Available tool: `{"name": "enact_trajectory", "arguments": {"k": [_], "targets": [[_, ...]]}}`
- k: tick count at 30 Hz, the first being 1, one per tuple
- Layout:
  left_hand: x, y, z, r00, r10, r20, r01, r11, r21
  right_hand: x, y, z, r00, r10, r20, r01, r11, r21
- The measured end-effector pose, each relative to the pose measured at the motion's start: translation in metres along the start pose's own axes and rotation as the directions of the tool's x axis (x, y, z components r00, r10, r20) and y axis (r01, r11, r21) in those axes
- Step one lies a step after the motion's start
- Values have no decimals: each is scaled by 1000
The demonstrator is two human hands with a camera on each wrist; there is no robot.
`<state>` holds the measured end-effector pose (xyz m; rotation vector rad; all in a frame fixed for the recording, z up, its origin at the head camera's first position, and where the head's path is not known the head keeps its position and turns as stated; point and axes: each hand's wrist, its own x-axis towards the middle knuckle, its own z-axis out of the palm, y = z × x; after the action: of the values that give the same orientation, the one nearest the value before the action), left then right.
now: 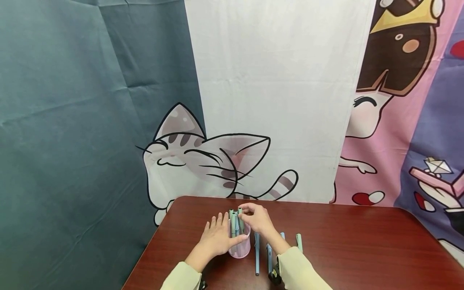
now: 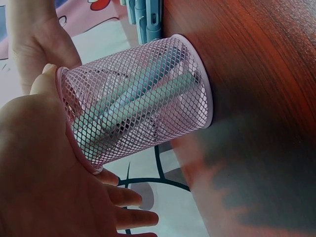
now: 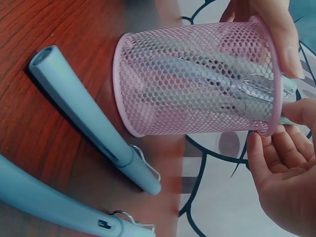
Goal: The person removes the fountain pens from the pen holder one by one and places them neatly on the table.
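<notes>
A pink mesh pen holder (image 1: 239,250) stands upright on the table with several green and blue pens inside. My left hand (image 1: 216,238) rests against its rim, fingers straight and spread on the left side, thumb across the front. At the top of the holder, my right hand (image 1: 258,219) pinches the upper end of a green pen (image 1: 240,220) between thumb and fingers. Most of that pen sits inside the holder, behind the mesh. In the right wrist view, the right fingertips are right at the rim of the holder (image 3: 197,81).
On the brown table (image 1: 355,245), a blue pen (image 1: 257,254) lies just right of the holder. Another blue pen (image 1: 269,257) lies beside it, partly under the right forearm. Farther right are a blue pen tip (image 1: 282,235) and a green pen (image 1: 299,241). Printed curtains (image 1: 282,80) hang behind.
</notes>
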<state>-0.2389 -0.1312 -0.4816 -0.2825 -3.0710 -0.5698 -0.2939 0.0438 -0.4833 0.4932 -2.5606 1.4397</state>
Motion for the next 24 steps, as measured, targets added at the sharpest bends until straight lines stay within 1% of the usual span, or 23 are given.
{"name": "enact_trajectory", "arguments": {"k": [2, 5, 10, 14, 16, 20, 21, 24], "targets": [[0, 0, 0, 1000, 0, -3, 0, 1000, -3, 0, -2, -2, 1000, -19, -17, 19, 1000, 0], [0, -1, 1, 1000, 5, -11, -5, 1000, -3, 1, -5, -4, 999, -22, -39, 23, 999, 23], [-1, -2, 2, 1000, 14, -27, -14, 1000, 6, 2, -12, -9, 998, 2, -60, 5, 994, 105], [-1, -2, 2, 999, 16, -32, -16, 1000, 2, 2, -16, -13, 998, 38, -56, -29, 987, 161], [-1, -2, 2, 999, 14, -30, -14, 1000, -5, 1, -18, -15, 997, 57, -43, -47, 976, 211], [-2, -3, 3, 1000, 9, -26, -10, 1000, -11, 1, -22, -19, 997, 79, -24, -67, 944, 322], [-2, -3, 3, 1000, 9, -26, -9, 1000, -12, 1, -23, -20, 996, 81, -24, -68, 938, 339], [-2, -3, 3, 1000, 10, -28, -10, 1000, -12, 2, -26, -23, 996, 80, -27, -66, 935, 349]]}}
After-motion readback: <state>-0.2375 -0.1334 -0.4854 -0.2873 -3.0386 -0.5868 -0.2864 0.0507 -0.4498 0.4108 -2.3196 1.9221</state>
